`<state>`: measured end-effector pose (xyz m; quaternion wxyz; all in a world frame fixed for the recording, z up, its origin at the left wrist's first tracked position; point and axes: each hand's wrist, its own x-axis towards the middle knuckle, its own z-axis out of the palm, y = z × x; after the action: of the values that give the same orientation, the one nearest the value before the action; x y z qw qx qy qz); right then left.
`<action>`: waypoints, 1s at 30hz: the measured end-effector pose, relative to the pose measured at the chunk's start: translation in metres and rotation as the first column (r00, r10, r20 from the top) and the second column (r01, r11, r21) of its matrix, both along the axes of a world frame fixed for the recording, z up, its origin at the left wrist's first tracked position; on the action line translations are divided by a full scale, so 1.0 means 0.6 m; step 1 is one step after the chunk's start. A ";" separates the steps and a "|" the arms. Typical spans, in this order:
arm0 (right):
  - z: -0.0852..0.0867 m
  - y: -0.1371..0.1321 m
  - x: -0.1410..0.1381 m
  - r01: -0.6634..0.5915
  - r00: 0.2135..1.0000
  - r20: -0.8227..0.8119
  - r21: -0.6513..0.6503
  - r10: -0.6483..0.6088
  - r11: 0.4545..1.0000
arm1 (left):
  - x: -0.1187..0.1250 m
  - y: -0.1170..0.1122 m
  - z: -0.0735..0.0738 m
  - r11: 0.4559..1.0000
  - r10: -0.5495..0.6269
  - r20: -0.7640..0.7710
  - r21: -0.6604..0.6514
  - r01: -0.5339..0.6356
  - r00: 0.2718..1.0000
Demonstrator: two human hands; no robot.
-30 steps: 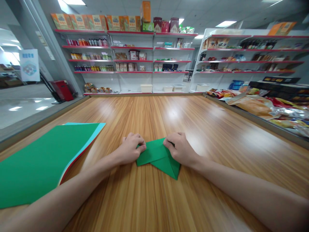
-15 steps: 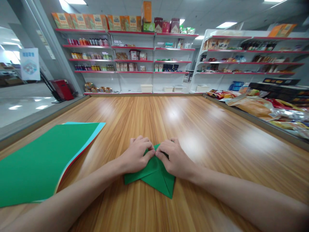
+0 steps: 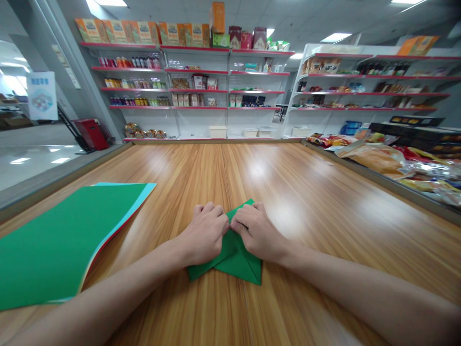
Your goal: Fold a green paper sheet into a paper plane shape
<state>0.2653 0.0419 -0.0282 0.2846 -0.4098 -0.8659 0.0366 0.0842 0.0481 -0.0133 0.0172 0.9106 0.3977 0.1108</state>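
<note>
A folded piece of green paper lies on the wooden table, with creases and pointed corners showing toward me. My left hand is closed on its left side, fingers curled and thumb tucked in close to the paper. On the opposite side, my right hand pinches the paper near its middle. The fingertips of both hands nearly meet there. A green corner sticks out beyond my right hand's knuckles. Both hands hide much of the paper's upper part.
At left, a stack of coloured paper sheets has green on top, with blue and red edges below. Packaged snacks sit beyond the right table edge. Stocked shelves stand behind the wooden table.
The green paper has turned slightly, so its far corner now shows beyond my hands and its near tip sits higher. My left fingers have curled in more.
</note>
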 end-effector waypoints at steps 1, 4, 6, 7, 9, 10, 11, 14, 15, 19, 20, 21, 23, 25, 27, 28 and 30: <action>0.000 0.003 0.002 0.002 1.000 -0.009 -0.006 -0.002 1.000 | -0.001 0.000 0.000 1.000 0.005 -0.001 -0.003 -0.005 1.000; -0.002 0.014 0.012 0.037 0.998 -0.042 -0.044 -0.039 0.998 | -0.004 0.003 -0.003 1.000 0.020 -0.010 -0.017 -0.020 1.000; -0.004 0.021 0.019 0.064 0.996 -0.057 -0.062 -0.068 0.996 | -0.006 0.004 -0.006 0.999 0.025 -0.016 -0.019 -0.025 1.000; -0.004 0.024 0.022 0.071 0.995 -0.061 -0.064 -0.075 0.995 | -0.007 0.005 -0.006 1.000 0.026 -0.017 -0.017 -0.026 1.000; -0.005 0.027 0.026 0.072 0.995 -0.063 -0.055 -0.075 0.996 | -0.008 0.005 -0.007 1.000 0.026 -0.018 -0.006 -0.026 1.000; -0.005 0.028 0.027 0.070 0.995 -0.061 -0.049 -0.073 0.996 | -0.008 0.005 -0.007 1.000 0.026 -0.018 0.000 -0.026 0.999; -0.005 0.029 0.027 0.071 0.996 -0.059 -0.044 -0.073 0.997 | -0.008 0.006 -0.006 1.000 0.027 -0.018 0.004 -0.027 0.999; -0.005 0.030 0.027 0.075 0.996 -0.053 -0.044 -0.077 0.996 | -0.007 0.006 -0.005 1.000 0.030 -0.020 0.006 -0.030 0.999; -0.004 0.030 0.027 0.075 0.995 -0.054 -0.044 -0.078 0.996 | -0.007 0.006 -0.004 1.000 0.031 -0.020 0.004 -0.031 0.999; -0.005 0.035 0.033 0.068 0.994 -0.078 -0.033 -0.071 0.997 | -0.010 0.007 -0.006 0.999 0.035 -0.013 -0.016 -0.035 0.999; -0.005 0.037 0.035 0.074 0.993 -0.086 -0.034 -0.077 0.997 | -0.011 0.007 -0.008 0.999 0.038 -0.006 -0.024 -0.038 0.999; -0.006 0.038 0.037 0.083 0.992 -0.094 -0.037 -0.086 0.996 | -0.013 0.008 -0.010 0.999 0.041 0.003 -0.034 -0.040 0.999; -0.006 0.041 0.040 0.100 0.989 -0.104 -0.044 -0.104 0.994 | -0.017 0.010 -0.015 0.997 0.046 0.027 -0.055 -0.044 0.999; -0.006 0.043 0.042 0.105 0.988 -0.109 -0.039 -0.109 0.994 | -0.021 0.013 -0.020 0.997 0.050 0.052 -0.063 -0.047 0.997; -0.007 0.045 0.043 0.110 0.987 -0.117 -0.030 -0.113 0.993 | -0.026 0.017 -0.023 0.997 0.055 0.078 -0.050 -0.051 0.995; -0.007 0.047 0.044 0.118 0.985 -0.124 -0.030 -0.121 0.993 | -0.029 0.020 -0.025 0.998 0.059 0.092 -0.042 -0.056 0.994; -0.009 0.051 0.047 0.139 0.979 -0.143 -0.044 -0.144 0.989 | -0.035 0.026 -0.028 0.997 0.072 0.122 -0.035 -0.068 0.990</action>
<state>0.2936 0.0725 -0.0336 0.3418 -0.4715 -0.8106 0.0608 0.0633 0.0636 -0.0299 0.0520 0.8872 0.4291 0.1611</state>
